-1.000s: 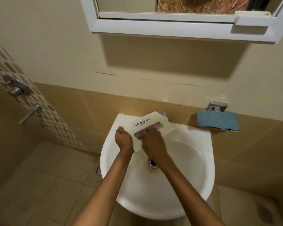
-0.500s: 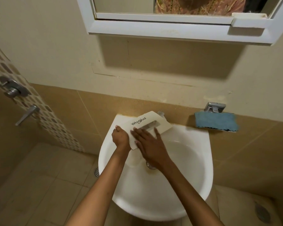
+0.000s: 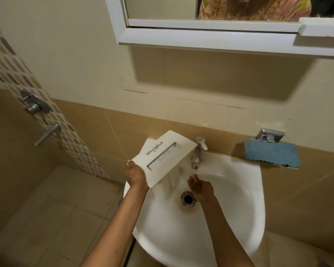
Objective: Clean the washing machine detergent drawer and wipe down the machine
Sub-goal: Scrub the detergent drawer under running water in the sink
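Two hands over the sink, no longer both on the drawer. Grips the drawer's lower left corner with the left hand, fingers curled tight round the edge, as half a second ago. Holds the right hand, then flat on the drawer's front, now off it and lower in the basin: palm up, fingers loosely cupped and close together, clamped on nothing, just under the tap. Keeps the drawer in mid-frame above the sink's upper left rim, further left and higher than before, front panel up and tilted, logo readable, upper right corner just beside the now uncovered tap. Lets the drawer's body hang down into the basin, left of the drain.

Right of frame, beside the sink: blue cloth draped over a metal holder on the tiled wall. Across the top: white mirror frame. Upper left: shower valve and lever on a patterned strip. Lower left: floor tiles.

Wall close behind drawer and tap. Bare white basin right of and below the right hand, out to the rim.
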